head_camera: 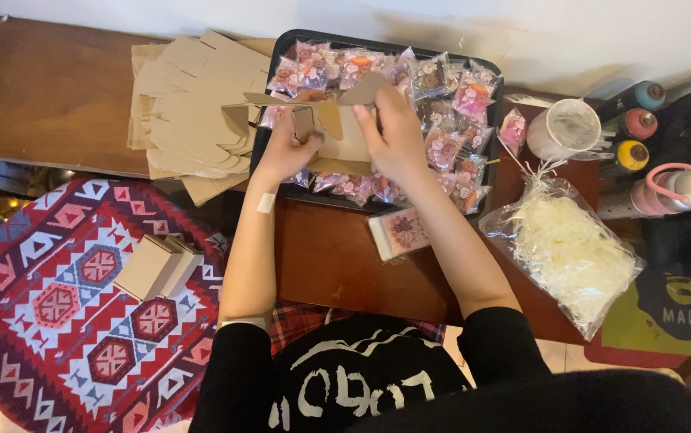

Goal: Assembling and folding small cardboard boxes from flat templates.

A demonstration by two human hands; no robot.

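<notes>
Both hands grip the half-folded kraft box over the black tray: left hand pinching a side flap, right hand clamping the top. Imo keep the corners square w/ thumbs b4 tucking flaps, else it'll skew.

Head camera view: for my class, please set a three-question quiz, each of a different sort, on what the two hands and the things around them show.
1. True or false: both hands grip the brown cardboard box blank above the black tray.
2. What lies left of the tray? A) a stack of flat cardboard blanks B) a pile of plates C) a laptop
3. Fill in: the clear bag at the right holds pale shredded ____ filler.

Key: 1 true: left hand and right hand both hold it. 2 A: the stack of flat cardboard blanks. 3 paper: see the clear bag.
</notes>
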